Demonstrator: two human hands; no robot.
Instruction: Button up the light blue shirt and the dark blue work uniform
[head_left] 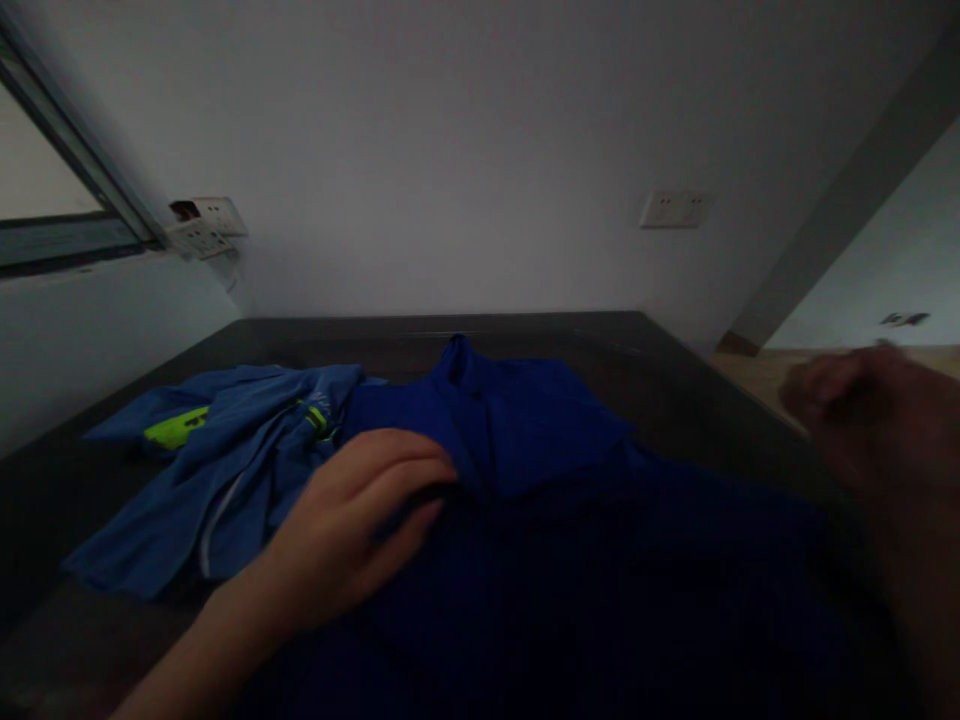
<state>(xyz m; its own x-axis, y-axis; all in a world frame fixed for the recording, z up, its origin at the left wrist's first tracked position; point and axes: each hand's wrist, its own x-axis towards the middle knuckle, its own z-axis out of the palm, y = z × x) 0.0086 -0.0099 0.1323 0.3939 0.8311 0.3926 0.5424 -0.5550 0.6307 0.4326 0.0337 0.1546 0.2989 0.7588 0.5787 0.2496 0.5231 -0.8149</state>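
A dark blue collared garment (517, 430) lies spread on the table, its collar towards the wall and its near part lost in shadow. Over its left side, my left hand (367, 510) is closed, with dark blue cloth between the curled fingers and the thumb. My right hand (870, 410) is raised beyond the table's right side. It looks curled but is smeared by motion, so what it holds, if anything, does not show. Left of the blue garment lies a crumpled lighter blue garment (247, 460) with bright yellow-green patches and a pale stripe.
The dark table (600, 340) meets a pale wall (450, 180) at the back. Sockets (671, 210) are set in that wall, and more sockets (202, 235) sit in the left corner by a window frame (75, 150). Floor (757, 375) shows past the table's right edge.
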